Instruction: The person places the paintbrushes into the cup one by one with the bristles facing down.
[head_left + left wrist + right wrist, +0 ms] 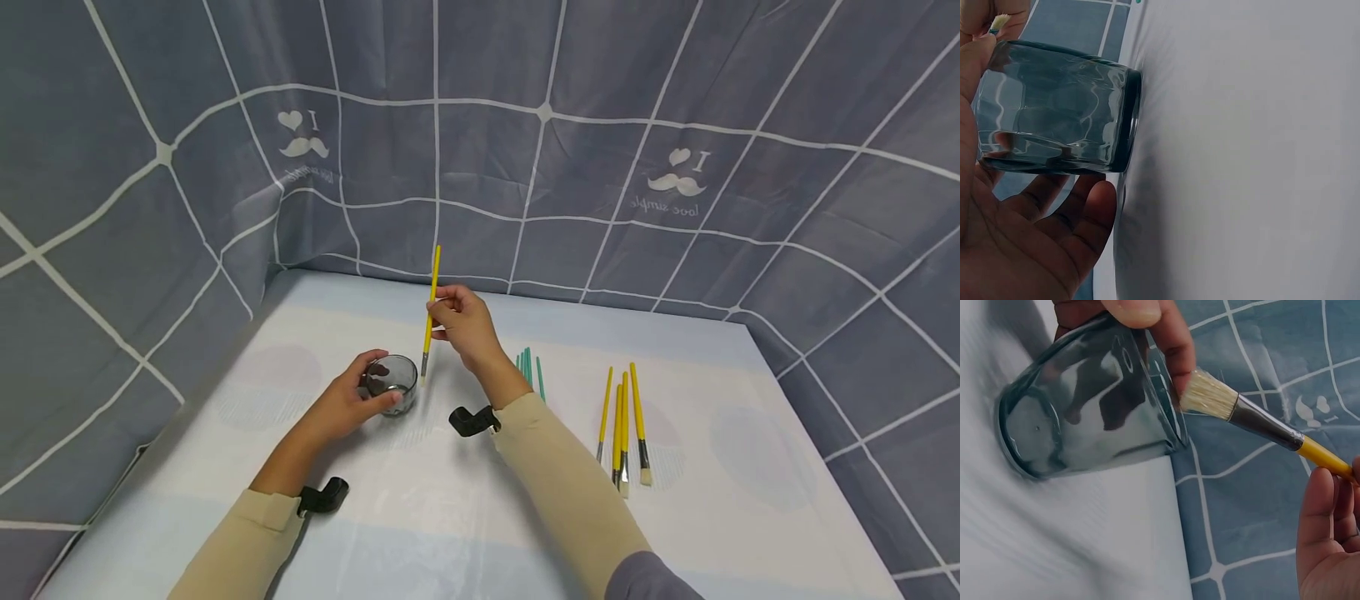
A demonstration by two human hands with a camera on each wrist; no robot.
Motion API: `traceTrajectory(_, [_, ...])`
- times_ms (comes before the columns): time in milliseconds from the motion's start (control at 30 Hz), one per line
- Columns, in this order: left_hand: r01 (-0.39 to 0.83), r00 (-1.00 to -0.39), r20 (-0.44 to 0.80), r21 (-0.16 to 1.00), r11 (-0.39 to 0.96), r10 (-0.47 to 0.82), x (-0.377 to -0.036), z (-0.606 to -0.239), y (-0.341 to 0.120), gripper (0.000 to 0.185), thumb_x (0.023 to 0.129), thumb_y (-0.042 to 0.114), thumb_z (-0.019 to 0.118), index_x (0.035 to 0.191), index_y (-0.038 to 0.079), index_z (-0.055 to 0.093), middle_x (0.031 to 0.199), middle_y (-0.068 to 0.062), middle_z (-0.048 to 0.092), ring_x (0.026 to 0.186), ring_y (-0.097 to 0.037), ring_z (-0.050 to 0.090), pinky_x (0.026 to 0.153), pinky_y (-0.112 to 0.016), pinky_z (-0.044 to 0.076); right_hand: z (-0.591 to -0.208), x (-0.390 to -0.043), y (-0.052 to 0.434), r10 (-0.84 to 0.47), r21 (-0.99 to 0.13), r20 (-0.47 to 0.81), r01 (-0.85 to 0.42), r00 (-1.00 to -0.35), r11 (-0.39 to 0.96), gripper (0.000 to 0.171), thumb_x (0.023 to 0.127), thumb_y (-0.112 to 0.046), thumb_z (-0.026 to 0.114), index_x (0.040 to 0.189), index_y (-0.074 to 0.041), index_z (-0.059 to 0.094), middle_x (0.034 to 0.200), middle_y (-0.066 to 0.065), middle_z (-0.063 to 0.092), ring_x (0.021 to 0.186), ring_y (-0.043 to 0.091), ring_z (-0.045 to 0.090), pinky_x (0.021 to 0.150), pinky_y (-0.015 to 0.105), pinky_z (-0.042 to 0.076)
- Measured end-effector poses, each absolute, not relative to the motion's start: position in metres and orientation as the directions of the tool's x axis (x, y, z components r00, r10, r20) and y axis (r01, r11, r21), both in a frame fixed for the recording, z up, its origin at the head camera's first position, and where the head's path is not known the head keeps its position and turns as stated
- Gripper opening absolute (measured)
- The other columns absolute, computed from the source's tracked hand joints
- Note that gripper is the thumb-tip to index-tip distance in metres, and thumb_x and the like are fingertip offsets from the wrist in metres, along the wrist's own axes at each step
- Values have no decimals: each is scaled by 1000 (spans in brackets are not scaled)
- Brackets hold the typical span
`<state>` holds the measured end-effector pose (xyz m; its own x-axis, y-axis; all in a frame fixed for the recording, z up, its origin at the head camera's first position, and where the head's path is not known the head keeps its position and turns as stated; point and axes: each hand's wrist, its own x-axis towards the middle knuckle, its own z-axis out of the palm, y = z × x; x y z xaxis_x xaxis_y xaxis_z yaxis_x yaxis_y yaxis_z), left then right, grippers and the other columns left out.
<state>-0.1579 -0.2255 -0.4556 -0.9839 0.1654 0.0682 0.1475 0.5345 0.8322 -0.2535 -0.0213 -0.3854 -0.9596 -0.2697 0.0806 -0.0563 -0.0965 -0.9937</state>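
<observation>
Paintbrush point(427, 340) with yellow handle, metal ferrule and pale flat bristles was in the right hand point(465, 323), pinched at the handle between thumb and fingers. Bristle end pointed down, handle end up, whole brush slightly tilted. Tip sat just beside the rim of a grey-tinted glass tumbler point(393, 383), on its right side, outside the opening; couldn't tell if bristles touched the glass.

Left hand point(348, 406) gripped the tumbler from the left, thumb on the near side, fingers round the far side. Tumbler stood upright, mouth up, base on or just above the bench point(420, 500); contact not clear.

Right of the right forearm, four yellow-handled brushes point(625, 417) lay on the bench, bristles toward the person, two in the middle close together. Between them and the tumbler lay thin teal sticks point(528, 367), lower ends partly hidden by the right forearm. Bench cover was white with faint printed circles. Grey curtain point(480, 167) with white grid lines hung behind and at both sides, heart and moustache prints on it. Both arms had beige sleeves point(577, 492).
</observation>
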Motion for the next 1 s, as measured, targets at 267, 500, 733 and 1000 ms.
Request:
traceTrajectory(267, [138,-985,58,823,550,160,-157,-456,-225,73,90,37,74,148,15,36,128,-20,57,107,-33,57,85,-45,45,-391,-250,-30,-255,-992,79,-50,-964,-119,18,96,-3,63,113,0,58,87,4,58,73,14,60,63,26,55])
traceTrajectory(500, [127,-987,50,817,563,149,-157,-457,-224,75,89,40,74,149,16,35,132,-18,55,111,-34,56,87,-48,44,-395,-250,-33,-218,-989,97,-69,-971,-132,19,97,-3,61,115,2,58,90,6,60,76,15,62,65,28,56])
traceTrajectory(733, [141,-986,64,817,559,156,-156,-458,-223,76,89,40,75,149,15,36,134,-17,54,112,-33,56,88,-49,44,-397,-249,-38,-209,-981,136,-103,-968,-164,20,97,-3,61,115,3,57,90,6,60,76,16,63,67,28,56])
traceTrajectory(1000, [146,-985,72,824,547,155,-156,-459,-223,74,89,36,75,148,15,36,133,-18,55,112,-34,56,88,-49,45,-403,-241,-44,-230,-988,118,-92,-966,-121,18,96,-4,64,113,0,59,89,6,60,76,15,62,70,30,56])
